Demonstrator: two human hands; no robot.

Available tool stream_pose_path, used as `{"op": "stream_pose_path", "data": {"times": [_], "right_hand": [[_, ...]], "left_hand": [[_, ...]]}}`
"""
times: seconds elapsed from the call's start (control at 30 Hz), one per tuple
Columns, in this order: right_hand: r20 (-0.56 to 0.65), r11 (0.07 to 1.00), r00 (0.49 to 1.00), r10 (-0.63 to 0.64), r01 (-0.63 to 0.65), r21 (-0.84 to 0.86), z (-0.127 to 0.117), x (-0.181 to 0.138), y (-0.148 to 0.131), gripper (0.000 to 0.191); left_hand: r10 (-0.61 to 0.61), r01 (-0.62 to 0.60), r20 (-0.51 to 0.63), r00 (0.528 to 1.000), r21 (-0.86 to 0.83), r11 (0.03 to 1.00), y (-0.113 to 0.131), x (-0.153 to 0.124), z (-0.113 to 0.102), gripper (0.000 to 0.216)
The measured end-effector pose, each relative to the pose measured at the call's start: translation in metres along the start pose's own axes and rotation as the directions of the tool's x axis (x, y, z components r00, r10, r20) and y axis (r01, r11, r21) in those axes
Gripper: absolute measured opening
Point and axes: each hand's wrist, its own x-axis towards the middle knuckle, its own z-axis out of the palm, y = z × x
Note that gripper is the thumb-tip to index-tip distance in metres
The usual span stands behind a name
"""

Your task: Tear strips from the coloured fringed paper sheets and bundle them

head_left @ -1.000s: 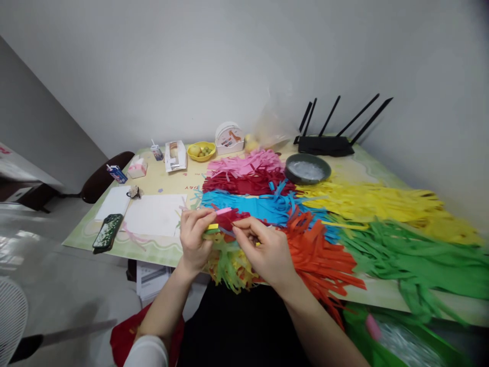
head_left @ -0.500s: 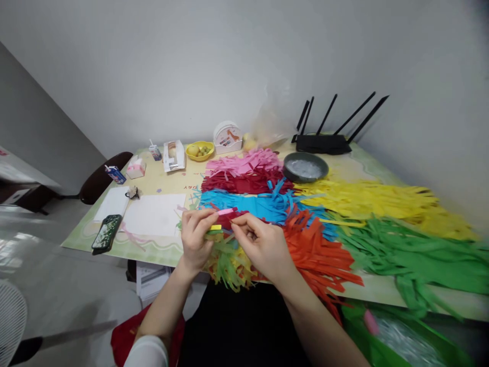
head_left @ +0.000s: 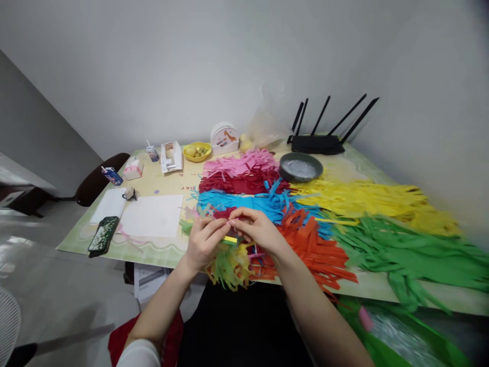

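Note:
My left hand is closed in a pinch around coloured strips. A short yellow strip end pokes out past its fingers. My right hand has thumb and index finger pressed together at the pink strip, touching the left fingertips. The pink strip is mostly covered by fingers. Below the hands, at the table's front edge, hangs a fringed bunch of yellow and green strips. Behind them lie fringed heaps in blue, dark red and pink.
Orange, yellow and green fringe heaps spread rightward. A grey bowl stands before a black router. White paper and a phone lie left. A fruit dish sits at the back.
My right hand has moved left and its fingertips now meet those of my left hand. The pink strip, clearly visible before, is mostly hidden. The view has shifted slightly.

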Motion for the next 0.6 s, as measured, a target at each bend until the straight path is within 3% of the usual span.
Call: {"op": "stream_pose_path", "data": {"times": [0.1, 0.2, 0.27, 0.33, 0.4, 0.47, 0.53, 0.6], "right_hand": [[-0.08, 0.997, 0.994, -0.078, 0.079, 0.003, 0.005, 0.006, 0.006, 0.031], [-0.228, 0.976, 0.965, -0.13, 0.165, 0.14, 0.003, 0.01, 0.004, 0.031], [-0.372, 0.938, 0.91, -0.185, 0.276, 0.208, -0.011, 0.011, -0.005, 0.03], [-0.525, 0.877, 0.807, -0.271, 0.432, 0.211, -0.033, 0.009, -0.019, 0.029], [-0.645, 0.799, 0.678, -0.352, 0.576, 0.17, -0.054, 0.006, -0.031, 0.027], [-0.715, 0.74, 0.575, -0.396, 0.661, 0.122, -0.067, 0.004, -0.037, 0.028], [-0.725, 0.752, 0.558, -0.403, 0.654, 0.086, -0.067, 0.003, -0.035, 0.028], [-0.674, 0.828, 0.62, -0.401, 0.561, 0.023, -0.057, 0.002, -0.026, 0.024]], "left_hand": [[0.004, -0.004, 0.006, 1.0, -0.004, 1.0, -0.003, 0.0, 0.003, 0.024], [-0.012, 0.013, 0.052, 0.999, -0.032, 0.999, -0.006, -0.002, 0.009, 0.025], [-0.076, 0.084, 0.106, 0.992, -0.077, 0.994, -0.01, -0.005, 0.013, 0.024], [-0.203, 0.222, 0.134, 0.97, -0.139, 0.965, -0.018, -0.009, 0.018, 0.02], [-0.358, 0.387, 0.157, 0.92, -0.232, 0.893, -0.027, -0.011, 0.02, 0.015], [-0.497, 0.54, 0.211, 0.842, -0.339, 0.77, -0.036, -0.01, 0.021, 0.013], [-0.602, 0.654, 0.271, 0.751, -0.429, 0.623, -0.042, -0.006, 0.019, 0.018], [-0.68, 0.736, 0.339, 0.65, -0.504, 0.452, -0.042, 0.001, 0.015, 0.026]]}}
